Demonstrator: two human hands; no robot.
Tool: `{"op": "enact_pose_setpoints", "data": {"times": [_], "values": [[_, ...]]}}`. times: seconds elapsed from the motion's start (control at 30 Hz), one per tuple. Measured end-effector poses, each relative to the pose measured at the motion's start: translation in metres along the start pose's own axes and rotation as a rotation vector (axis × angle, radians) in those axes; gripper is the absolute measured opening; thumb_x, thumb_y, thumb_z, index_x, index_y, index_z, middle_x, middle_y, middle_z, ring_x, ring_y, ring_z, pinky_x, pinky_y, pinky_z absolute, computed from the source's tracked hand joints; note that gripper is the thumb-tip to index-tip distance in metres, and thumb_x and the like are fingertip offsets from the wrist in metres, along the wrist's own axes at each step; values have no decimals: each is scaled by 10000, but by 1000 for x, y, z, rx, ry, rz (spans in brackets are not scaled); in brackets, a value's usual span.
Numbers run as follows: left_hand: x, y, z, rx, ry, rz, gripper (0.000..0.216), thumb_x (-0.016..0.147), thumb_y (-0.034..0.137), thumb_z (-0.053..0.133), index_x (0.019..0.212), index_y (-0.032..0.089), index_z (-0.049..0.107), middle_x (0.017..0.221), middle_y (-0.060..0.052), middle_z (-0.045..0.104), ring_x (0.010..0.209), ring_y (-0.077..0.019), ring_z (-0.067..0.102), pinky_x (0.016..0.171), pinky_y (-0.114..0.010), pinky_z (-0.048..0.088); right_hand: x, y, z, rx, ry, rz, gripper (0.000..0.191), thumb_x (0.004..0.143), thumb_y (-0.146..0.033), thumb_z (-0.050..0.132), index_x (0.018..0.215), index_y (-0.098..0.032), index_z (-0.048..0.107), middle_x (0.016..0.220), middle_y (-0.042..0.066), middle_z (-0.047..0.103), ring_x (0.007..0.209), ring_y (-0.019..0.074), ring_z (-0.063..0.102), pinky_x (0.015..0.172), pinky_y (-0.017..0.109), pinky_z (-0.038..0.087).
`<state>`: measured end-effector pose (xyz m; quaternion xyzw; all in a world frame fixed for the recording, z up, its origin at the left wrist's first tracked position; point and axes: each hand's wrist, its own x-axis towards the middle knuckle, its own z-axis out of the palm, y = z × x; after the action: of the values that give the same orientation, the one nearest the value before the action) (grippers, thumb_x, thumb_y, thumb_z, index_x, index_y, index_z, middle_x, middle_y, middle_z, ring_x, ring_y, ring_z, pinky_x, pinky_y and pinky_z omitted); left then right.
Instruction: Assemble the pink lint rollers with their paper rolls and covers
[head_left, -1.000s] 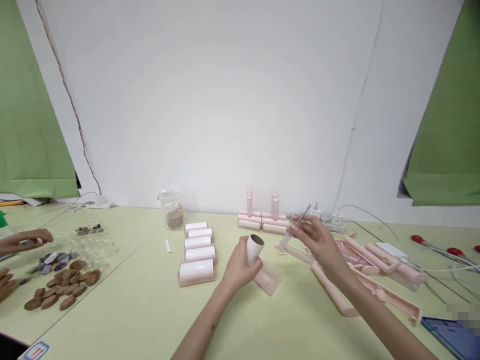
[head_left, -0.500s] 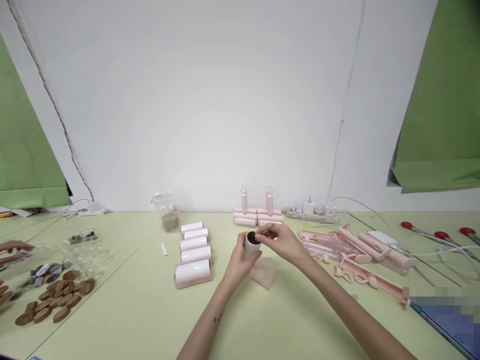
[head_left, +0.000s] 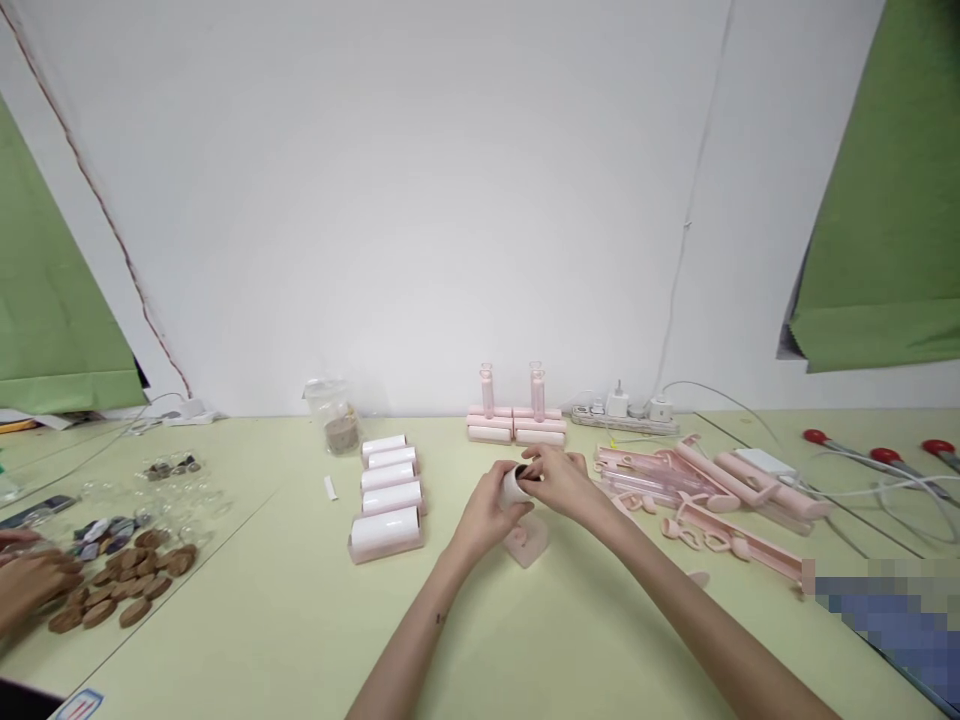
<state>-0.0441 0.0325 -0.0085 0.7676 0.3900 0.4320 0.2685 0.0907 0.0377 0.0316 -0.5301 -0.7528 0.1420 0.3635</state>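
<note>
A white lint-roller roll with a dark core is held tilted above the table. My left hand wraps round its side, fingers closed. The fingers of my right hand are pinched at the roll's upper rim, by the dark opening; their tips are partly hidden. Just beneath the hands lies a pale pink flat piece. To the left, several white rolls sit in pink holders in a column.
Pink plastic parts are heaped at right, near red-ended tools and cables. Pink rollers and a power strip line the wall. At left, another person's hand is by brown wooden discs. A plastic bag stands behind.
The roll has tipped toward the right, and my right hand's fingers have closed in over its rim. The other person's hand has come nearer to the wooden discs.
</note>
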Motion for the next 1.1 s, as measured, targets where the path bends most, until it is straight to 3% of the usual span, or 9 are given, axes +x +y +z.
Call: {"op": "enact_pose_setpoints", "data": {"times": [0.17, 0.3, 0.4, 0.47, 0.57, 0.7, 0.8, 0.97, 1.1], "values": [[5, -2, -11, 83, -58, 48, 416, 716, 182, 512, 1112, 193, 387, 1097, -39, 499, 997, -174, 464, 864, -277, 361, 2, -7, -27, 141, 8, -37, 164, 711, -299, 550, 658, -195, 665, 906, 43, 654, 827, 205, 596, 727, 319, 429], [4, -5, -21, 175, -158, 68, 506, 685, 151, 497, 1179, 207, 401, 1117, -55, 496, 1045, -214, 414, 905, -330, 324, -9, -24, -76, 241, 217, 21, 303, 795, -406, 450, 837, -164, 629, 811, 57, 668, 688, 196, 627, 562, 288, 463], [-3, -6, -23, 278, -327, 116, 533, 644, 147, 527, 1156, 283, 473, 1073, -39, 532, 1049, -242, 409, 913, -359, 310, -23, -35, -103, 310, 400, 72, 271, 747, -419, 532, 784, -173, 639, 775, 43, 665, 581, 187, 626, 449, 260, 423], [-9, -7, -21, 395, -412, 168, 500, 672, 199, 534, 1157, 305, 480, 1136, -51, 503, 1089, -260, 379, 932, -385, 281, -29, -40, -110, 327, 430, 71, 248, 729, -411, 560, 743, -178, 643, 788, 40, 666, 550, 177, 620, 437, 259, 416], [-15, -8, -16, 539, -409, 218, 552, 702, 361, 559, 1226, 291, 398, 1233, -71, 430, 1117, -265, 351, 942, -398, 265, -32, -43, -110, 357, 358, 57, 261, 745, -414, 543, 737, -168, 629, 787, 52, 665, 609, 195, 625, 467, 270, 436], [-17, -2, -14, 663, -399, 181, 659, 694, 457, 574, 1259, 200, 351, 1093, -98, 524, 984, -253, 447, 874, -385, 342, -32, -46, -103, 340, 282, 31, 287, 795, -421, 475, 723, -173, 601, 808, 46, 655, 759, 196, 597, 614, 290, 455], [-29, 8, -19, 676, -369, 163, 633, 694, 488, 566, 1230, 204, 387, 1021, -82, 545, 907, -236, 474, 810, -357, 390, -33, -44, -101, 322, 228, 22, 289, 787, -438, 474, 727, -183, 595, 804, 41, 647, 729, 186, 583, 608, 286, 443], [-86, 4, -48, 714, -187, 37, 564, 774, 394, 504, 1277, 236, 303, 1126, -85, 483, 1004, -254, 430, 826, -391, 392, -29, -30, -97, 185, 176, 15, 255, 837, -388, 382, 758, -201, 537, 821, 18, 636, 807, 178, 572, 677, 279, 421], [-116, -20, -81, 721, -140, -13, 477, 819, 321, 447, 1268, 261, 297, 1178, -59, 463, 1075, -248, 384, 886, -403, 359, -11, -5, -65, -44, 93, 65, 257, 860, -207, 252, 771, -200, 493, 775, 2, 610, 746, 140, 564, 661, 252, 413]]}}
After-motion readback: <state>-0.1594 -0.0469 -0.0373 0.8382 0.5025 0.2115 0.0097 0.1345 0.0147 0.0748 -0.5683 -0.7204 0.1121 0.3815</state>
